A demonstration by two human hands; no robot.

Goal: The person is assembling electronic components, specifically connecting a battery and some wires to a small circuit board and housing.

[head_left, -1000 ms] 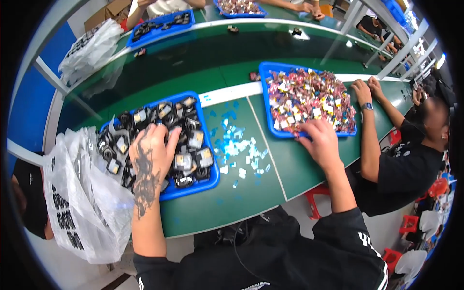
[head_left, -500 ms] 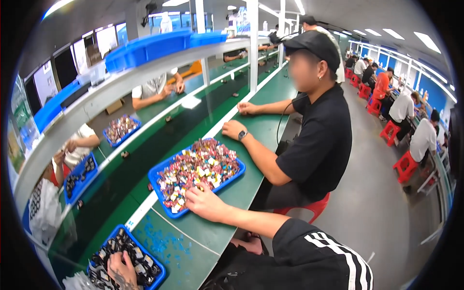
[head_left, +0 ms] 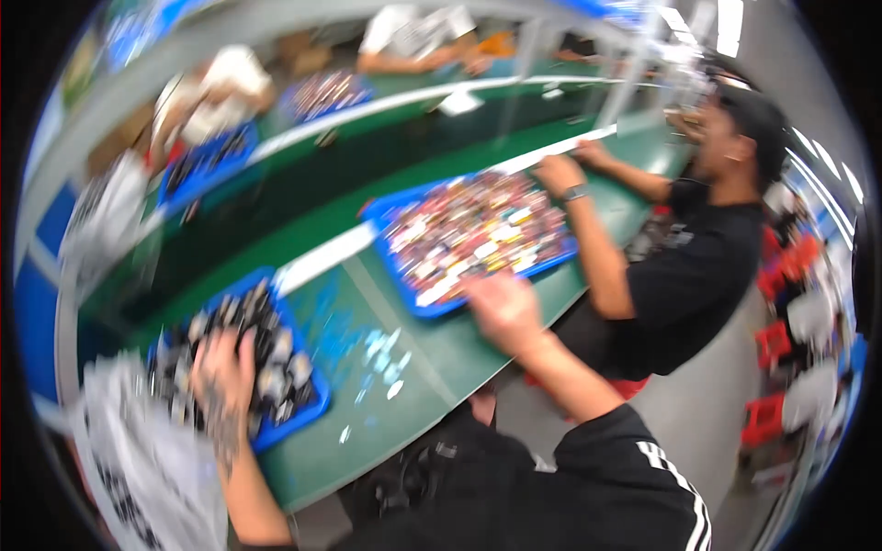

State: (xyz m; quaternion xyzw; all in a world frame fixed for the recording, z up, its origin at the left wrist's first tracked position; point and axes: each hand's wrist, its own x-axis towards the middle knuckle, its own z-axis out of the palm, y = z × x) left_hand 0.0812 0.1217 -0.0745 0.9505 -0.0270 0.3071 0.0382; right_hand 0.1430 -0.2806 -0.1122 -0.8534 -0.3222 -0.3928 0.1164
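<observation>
Resting over the black parts (head_left: 276, 354), the left hand (head_left: 223, 363) has its fingers somewhat spread and the thumb standing apart; whether it pinches one part, I cannot tell. These parts lie heaped in the left blue tray (head_left: 294, 424), beside a translucent plastic bag (head_left: 142, 459). The right hand (head_left: 503, 310) is at the near edge of the right blue tray (head_left: 434, 310), close to the small reddish and white pieces (head_left: 478, 234); it is blurred (the whole view is smeared), so I cannot say if it is wide, narrow or holding a piece.

About the progress, I judge that the work is somewhere in its course and not near its end. Both trays look well filled, so much seems to be left. On the green table (head_left: 312, 473), between the trays, lie scattered blue and white bits (head_left: 381, 354), which may be a sign that some handling is already done. No separate pile of finished parts can be made out, and how many are complete, the blur does not show.
</observation>
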